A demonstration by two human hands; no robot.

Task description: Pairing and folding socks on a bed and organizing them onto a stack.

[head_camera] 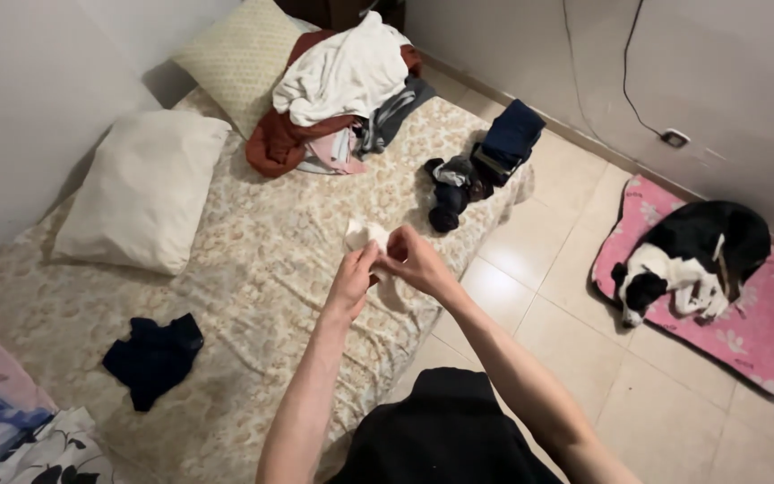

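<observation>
Above my dark-clothed lap [445, 430], my left hand [351, 280] and right hand [416, 260] together pinch a small white sock [365, 236] over the bed's [262, 269] right edge, near dark socks [454, 190].

Both hands [385, 264] meet, fingers pinched, arms outstretched

Two pillows [142, 188] [242, 56], one heap of clothes [342, 90], one dog [687, 260], one pink mat [750, 332], two hands [354, 273] [416, 258], one white sock [362, 236].
</observation>
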